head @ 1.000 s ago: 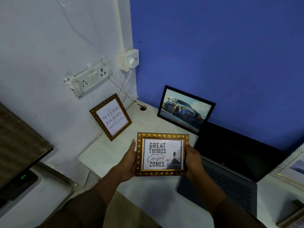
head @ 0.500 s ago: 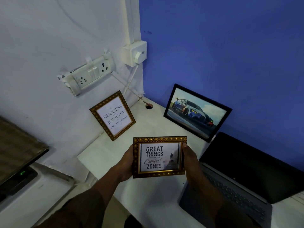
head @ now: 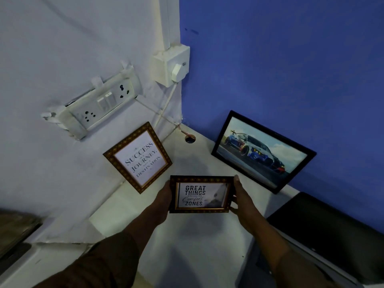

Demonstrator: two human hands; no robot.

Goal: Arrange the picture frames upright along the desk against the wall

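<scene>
Gold frame (head: pixel 200 194), "Great Things" print, held in both hands above the desk (head: pixel 193 256), just short of its back corner. Left hand (head: pixel 165 197) clamped on the left side rail, right hand (head: pixel 239 196) on the right side rail, fingers wrapped behind, thumbs on the front edge. Face tipped up toward the camera. Cannot tell whether the bottom edge touches the desk yet.

Already standing: second gold frame (head: pixel 138 156) with the "Success" print, leaning on the white wall (head: pixel 62 48) along the left edge of the desk. Black frame (head: pixel 262 151) with the car picture, leaning on the blue wall (head: pixel 291 59) along the back edge. Free gap between them at the back corner, near the cable hole (head: pixel 190 139). Open laptop (head: pixel 324 229) at the right edge, close to the right forearm.

Handling, judged from looks: small, rigid, probably light. Glossy front, likely glass or acrylic, so fragile and smudge-prone. Keep off the face, grip the side rails only, as now. Carved moulding gives decent friction, slip risk low.

Next move, probably: set bottom edge down first, lean top back against a wall, release one hand at a time. Smooth desk top, so base could slide out if the lean is too shallow. Rear stand not visible, cannot tell if present.
</scene>
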